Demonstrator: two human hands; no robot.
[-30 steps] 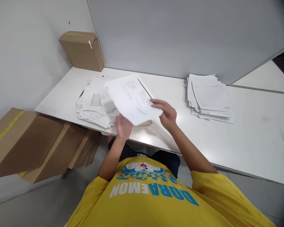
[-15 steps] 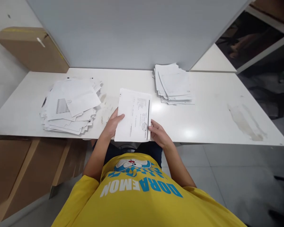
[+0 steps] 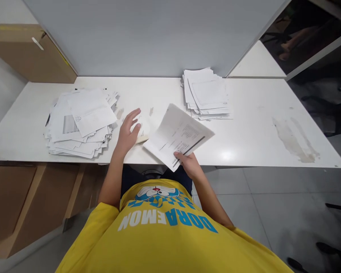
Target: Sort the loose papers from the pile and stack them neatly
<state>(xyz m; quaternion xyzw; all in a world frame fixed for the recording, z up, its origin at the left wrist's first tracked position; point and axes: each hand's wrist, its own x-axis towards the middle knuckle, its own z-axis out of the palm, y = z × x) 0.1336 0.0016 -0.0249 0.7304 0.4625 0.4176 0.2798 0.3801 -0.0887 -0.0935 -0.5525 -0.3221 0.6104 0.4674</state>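
Note:
My right hand pinches the near corner of a printed sheet of paper and lifts it, tilted, above the white table. Beside it, my left hand lies flat with fingers spread on a second white sheet resting on the table. A messy pile of papers lies just left of my left hand. A neater stack of papers sits at the back, beyond the raised sheet.
A grey partition stands along the table's far edge. A cardboard box rests at the back left corner, and more cardboard boxes are under the table's left side. Stains mark the table's right part.
Both hands held the papers together a moment ago. Now my right hand has swung the top sheet up and to the right, and my left hand has let go and pressed flat on the sheet below.

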